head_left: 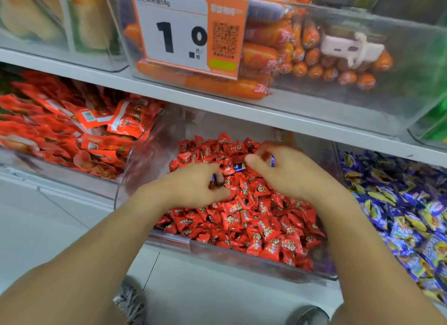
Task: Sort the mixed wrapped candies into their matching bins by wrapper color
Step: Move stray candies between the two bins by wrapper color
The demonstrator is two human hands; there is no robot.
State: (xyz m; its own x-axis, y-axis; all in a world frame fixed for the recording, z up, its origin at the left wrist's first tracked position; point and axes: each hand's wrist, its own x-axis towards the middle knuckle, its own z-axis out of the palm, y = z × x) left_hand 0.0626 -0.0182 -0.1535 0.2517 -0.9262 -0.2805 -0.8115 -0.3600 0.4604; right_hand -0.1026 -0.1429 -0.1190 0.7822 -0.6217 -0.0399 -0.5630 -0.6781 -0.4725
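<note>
A clear bin (242, 254) in the middle of the lower shelf is heaped with red wrapped candies (261, 220). My left hand (193, 186) lies on the heap with fingers curled, and a bit of blue wrapper (213, 177) shows inside its grip. My right hand (283, 167) hovers over the back of the heap with curled fingers around a blue candy (272, 160). Another blue candy (240, 166) lies among the red ones just off its thumb. The bin to the right holds blue and yellow wrapped candies (399, 211).
A bin of red snack packets (72, 131) stands to the left. The shelf above carries a clear box of orange sausages (302, 58) with a price card (183, 29). Below are the white floor (60, 216) and the tips of two shoes (130, 300).
</note>
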